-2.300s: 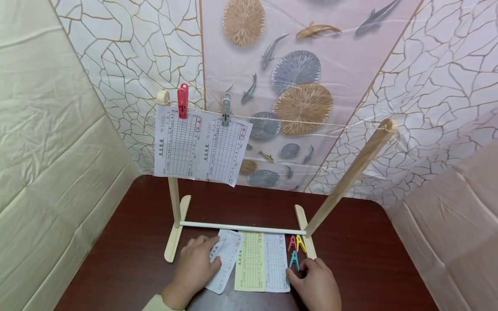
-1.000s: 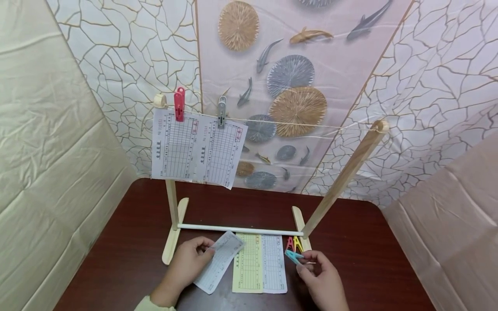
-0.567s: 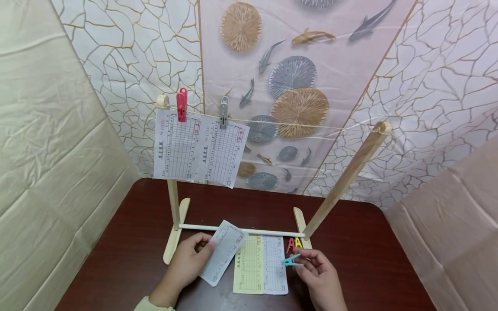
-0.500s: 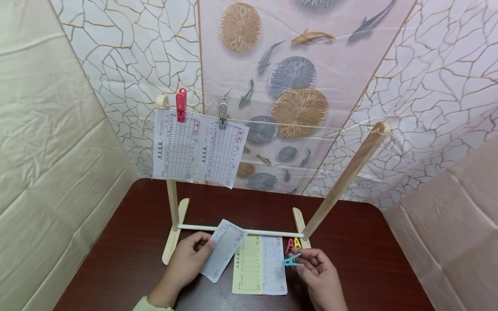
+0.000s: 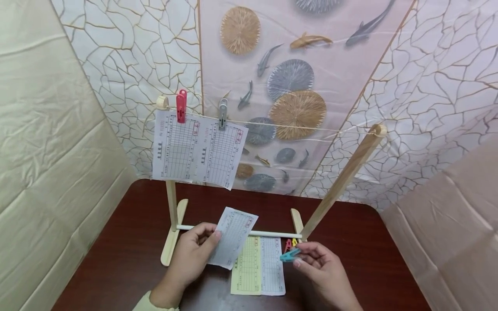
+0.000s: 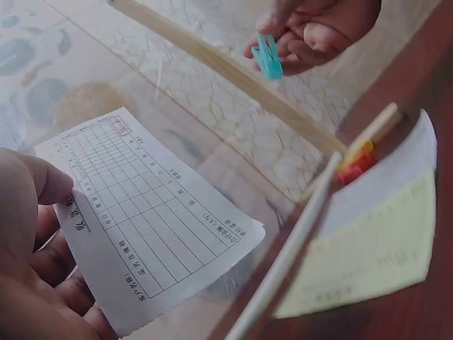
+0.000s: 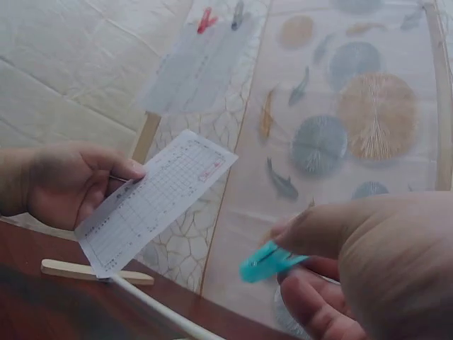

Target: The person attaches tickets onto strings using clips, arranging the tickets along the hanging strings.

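My left hand [image 5: 194, 255] pinches a white printed receipt slip [image 5: 233, 237] by its left edge, thumb on top. The slip is raised and tilted, overlapping the white crossbar in the head view. Between thumb and fingers of my right hand [image 5: 320, 263] is a turquoise clothespin [image 5: 289, 255], its tip pointing left. Below, on the table, lie a yellow slip [image 5: 246, 272] and another white slip [image 5: 272, 268] side by side. Two more slips hang from the string [image 5: 303, 127]: one under a red clothespin [image 5: 181, 106], one under a grey clothespin [image 5: 222, 114].
A wooden stand holds the string between a left post [image 5: 171, 203] and a slanted right post [image 5: 342, 183], joined low by a white crossbar [image 5: 272, 234]. A pink clothespin [image 5: 288, 245] and a yellow clothespin [image 5: 294, 242] lie by the right foot, partly behind my right hand.
My left hand has picked the white slip up off the table and raised it. My right hand has taken the turquoise clothespin from the table and lifted it.
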A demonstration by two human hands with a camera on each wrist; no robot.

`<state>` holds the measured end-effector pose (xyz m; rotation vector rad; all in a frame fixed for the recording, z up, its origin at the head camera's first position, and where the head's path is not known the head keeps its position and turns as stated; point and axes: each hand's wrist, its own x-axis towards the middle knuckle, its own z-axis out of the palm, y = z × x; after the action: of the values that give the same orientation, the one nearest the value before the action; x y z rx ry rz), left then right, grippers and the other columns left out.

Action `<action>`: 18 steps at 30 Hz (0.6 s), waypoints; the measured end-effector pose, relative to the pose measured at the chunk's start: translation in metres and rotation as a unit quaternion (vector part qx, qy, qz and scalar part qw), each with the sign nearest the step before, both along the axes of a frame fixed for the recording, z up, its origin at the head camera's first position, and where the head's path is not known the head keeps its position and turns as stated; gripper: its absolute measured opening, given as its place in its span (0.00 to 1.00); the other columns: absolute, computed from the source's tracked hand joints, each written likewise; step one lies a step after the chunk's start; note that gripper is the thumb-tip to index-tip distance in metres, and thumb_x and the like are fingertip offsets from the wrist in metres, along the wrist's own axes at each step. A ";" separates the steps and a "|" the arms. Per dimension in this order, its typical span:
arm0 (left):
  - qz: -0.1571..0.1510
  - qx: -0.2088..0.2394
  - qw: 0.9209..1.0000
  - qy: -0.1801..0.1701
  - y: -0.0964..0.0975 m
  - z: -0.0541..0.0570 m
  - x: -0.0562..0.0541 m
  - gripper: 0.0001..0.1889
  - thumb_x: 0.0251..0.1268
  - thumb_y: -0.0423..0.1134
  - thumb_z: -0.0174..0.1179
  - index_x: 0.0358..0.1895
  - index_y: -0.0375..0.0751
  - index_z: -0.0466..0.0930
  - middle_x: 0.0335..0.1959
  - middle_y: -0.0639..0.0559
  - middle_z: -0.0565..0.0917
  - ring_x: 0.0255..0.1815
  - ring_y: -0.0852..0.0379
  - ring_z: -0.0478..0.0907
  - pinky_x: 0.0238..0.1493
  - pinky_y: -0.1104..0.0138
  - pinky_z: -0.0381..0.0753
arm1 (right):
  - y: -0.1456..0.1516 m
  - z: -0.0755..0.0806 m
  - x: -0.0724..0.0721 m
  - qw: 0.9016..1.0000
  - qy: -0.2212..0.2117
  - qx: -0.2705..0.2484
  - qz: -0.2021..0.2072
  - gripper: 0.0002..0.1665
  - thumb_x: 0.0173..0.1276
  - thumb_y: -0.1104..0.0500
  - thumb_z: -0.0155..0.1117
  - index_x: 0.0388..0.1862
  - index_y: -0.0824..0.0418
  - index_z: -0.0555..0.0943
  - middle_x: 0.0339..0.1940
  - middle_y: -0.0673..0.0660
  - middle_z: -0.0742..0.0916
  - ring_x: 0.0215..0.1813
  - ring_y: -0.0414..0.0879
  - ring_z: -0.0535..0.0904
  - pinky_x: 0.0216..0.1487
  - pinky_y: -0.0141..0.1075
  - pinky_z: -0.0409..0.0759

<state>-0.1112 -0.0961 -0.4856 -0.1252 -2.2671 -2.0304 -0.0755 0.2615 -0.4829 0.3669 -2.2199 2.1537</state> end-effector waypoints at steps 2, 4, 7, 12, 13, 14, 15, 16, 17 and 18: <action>-0.002 0.013 1.000 0.009 0.000 0.006 0.000 0.06 0.80 0.41 0.72 0.48 0.42 0.91 0.37 0.47 0.91 0.35 0.61 0.86 0.37 0.68 0.86 | 0.001 0.007 -0.002 1.000 0.016 0.003 0.015 0.23 0.72 0.80 0.71 0.63 0.83 0.76 0.53 0.55 0.92 0.51 0.38 0.91 0.48 0.31 0.92; -0.007 0.027 0.999 0.021 0.002 0.014 0.000 0.06 0.80 0.39 0.71 0.48 0.40 0.91 0.38 0.45 0.91 0.35 0.60 0.87 0.37 0.66 0.87 | 0.003 0.015 -0.003 0.999 0.042 -0.002 0.025 0.23 0.70 0.81 0.71 0.62 0.82 0.77 0.52 0.55 0.92 0.49 0.37 0.90 0.44 0.29 0.90; -0.014 0.056 0.998 0.033 0.005 0.025 -0.002 0.06 0.81 0.37 0.69 0.49 0.37 0.90 0.39 0.41 0.91 0.36 0.58 0.89 0.37 0.64 0.90 | 0.005 0.032 -0.008 0.996 0.084 -0.004 0.032 0.24 0.68 0.83 0.71 0.61 0.80 0.78 0.51 0.54 0.91 0.46 0.38 0.89 0.42 0.28 0.89; -0.022 0.096 0.994 0.043 0.012 0.046 -0.005 0.08 0.82 0.36 0.68 0.51 0.34 0.90 0.43 0.37 0.93 0.39 0.55 0.93 0.39 0.61 0.93 | 0.006 0.076 -0.018 0.988 0.148 0.027 0.043 0.25 0.65 0.87 0.69 0.60 0.79 0.79 0.51 0.56 0.91 0.47 0.41 0.90 0.48 0.31 0.91; -0.024 0.099 0.994 0.045 0.014 0.051 -0.006 0.08 0.82 0.36 0.68 0.52 0.34 0.90 0.44 0.36 0.93 0.39 0.55 0.93 0.39 0.61 0.93 | 0.005 0.087 -0.019 0.986 0.153 0.041 0.042 0.25 0.65 0.87 0.70 0.59 0.78 0.80 0.51 0.56 0.91 0.46 0.42 0.91 0.48 0.31 0.91; -0.026 0.100 0.993 0.048 0.015 0.055 -0.006 0.08 0.82 0.36 0.68 0.52 0.34 0.90 0.44 0.36 0.93 0.40 0.54 0.93 0.40 0.60 0.93 | 0.005 0.098 -0.021 0.985 0.158 0.055 0.042 0.25 0.64 0.87 0.70 0.59 0.77 0.80 0.52 0.55 0.92 0.46 0.42 0.91 0.48 0.32 0.92; -0.029 0.102 0.993 0.050 0.016 0.059 -0.007 0.08 0.82 0.37 0.68 0.52 0.34 0.90 0.44 0.36 0.93 0.40 0.54 0.94 0.40 0.60 0.94 | 0.004 0.109 -0.022 0.983 0.166 0.072 0.041 0.26 0.64 0.87 0.71 0.59 0.75 0.81 0.51 0.55 0.92 0.46 0.42 0.91 0.47 0.32 0.91; -0.032 0.103 0.993 0.052 0.017 0.063 -0.008 0.09 0.83 0.37 0.68 0.53 0.34 0.90 0.45 0.36 0.94 0.40 0.54 0.94 0.40 0.60 0.94 | 0.003 0.120 -0.023 0.980 0.175 0.084 0.041 0.27 0.63 0.87 0.72 0.59 0.74 0.82 0.51 0.55 0.92 0.45 0.42 0.91 0.47 0.32 0.91; -0.035 0.107 0.992 0.055 0.018 0.066 -0.009 0.09 0.82 0.37 0.68 0.53 0.34 0.90 0.45 0.36 0.94 0.40 0.53 0.94 0.40 0.60 0.94 | 0.002 0.131 -0.024 0.978 0.181 0.098 0.041 0.29 0.62 0.87 0.73 0.61 0.72 0.82 0.50 0.54 0.92 0.44 0.42 0.91 0.46 0.32 0.91; -0.037 0.108 0.992 0.058 0.019 0.070 -0.010 0.09 0.83 0.37 0.68 0.53 0.35 0.89 0.46 0.36 0.94 0.41 0.53 0.94 0.40 0.60 0.94 | 0.000 0.141 -0.025 0.975 0.192 0.108 0.043 0.32 0.62 0.87 0.73 0.64 0.72 0.82 0.50 0.54 0.93 0.43 0.42 0.91 0.46 0.32 0.91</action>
<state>-0.1216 -0.0776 -0.4155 -0.3052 -1.9886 -2.2270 -0.1002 0.2616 -0.3415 0.8232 -2.2416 1.6922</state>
